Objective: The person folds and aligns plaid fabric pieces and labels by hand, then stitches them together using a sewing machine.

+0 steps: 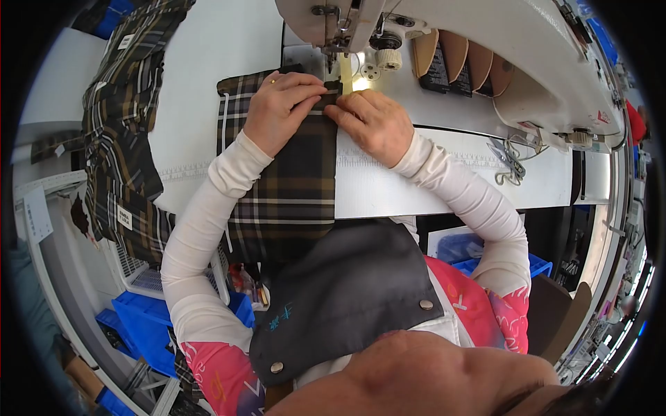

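"What are the fingers doing?"

"The left hand point(284, 107) has thumb and fingertips closed on the plaid cloth point(291, 191), near its top right corner. The right hand point(374, 125) has bent fingers against the right edge; whether they pinch it or just press it, I can't tell."

"Why both hands so close together?"

"Probably to keep that corner flat and the edge straight, because it lies right by the needle area point(331, 64) of the sewing machine point(465, 28). (There's a ring on the left hand, clear of the cloth.)"

"And the rest of the piece?"

"It lies on the white table point(395, 191) and runs over the front edge toward the dark apron point(340, 298). The table likely bears most of the weight, so the fingertips only need to steer."

"Those marks on the tabletop?"

"A printed ruler point(184, 170), handy for checking a length, I'd judge. What look like thread snips point(512, 165) lie on the right, presumably within easy reach and out of the cloth's way. Brown card pieces point(454, 62) stand behind, under the machine's arm."

"Far left?"

"More plaid fabric point(125, 149) with white labels point(124, 218), draped along the table's side, perhaps for easy reach. Blue bins point(146, 322) sit below."
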Tool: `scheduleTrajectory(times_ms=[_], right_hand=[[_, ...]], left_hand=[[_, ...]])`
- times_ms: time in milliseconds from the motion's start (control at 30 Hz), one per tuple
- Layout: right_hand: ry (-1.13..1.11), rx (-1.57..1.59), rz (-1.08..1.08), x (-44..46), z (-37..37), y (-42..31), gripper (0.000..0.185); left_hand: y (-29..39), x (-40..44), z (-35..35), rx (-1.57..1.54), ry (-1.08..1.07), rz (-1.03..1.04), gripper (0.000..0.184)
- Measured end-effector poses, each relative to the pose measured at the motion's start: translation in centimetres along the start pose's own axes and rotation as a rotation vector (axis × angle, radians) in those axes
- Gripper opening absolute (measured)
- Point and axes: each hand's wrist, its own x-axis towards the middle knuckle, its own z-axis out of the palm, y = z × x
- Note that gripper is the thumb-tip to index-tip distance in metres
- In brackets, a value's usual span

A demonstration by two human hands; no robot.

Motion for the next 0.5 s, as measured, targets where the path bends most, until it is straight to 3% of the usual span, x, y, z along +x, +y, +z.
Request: scheduleTrajectory(times_ms=[100,400,500], right_hand=[[0.126,-0.010,-0.021,0.53,0.09,0.03,0.023],[0.062,0.001,0.002,0.04,0.13,-0.15,0.019],[0.074,0.015,0.006,-0.16,0.40,-0.05,0.027]], left_hand=[[-0.02,-0.05,0.09,0.021,0.010,0.018,0.015],[0.11,-0.33,0.08,0.055,-0.022,-0.002,0.020],[0.15,-0.30,0.07,0.073,-0.008,0.022,0.020]])
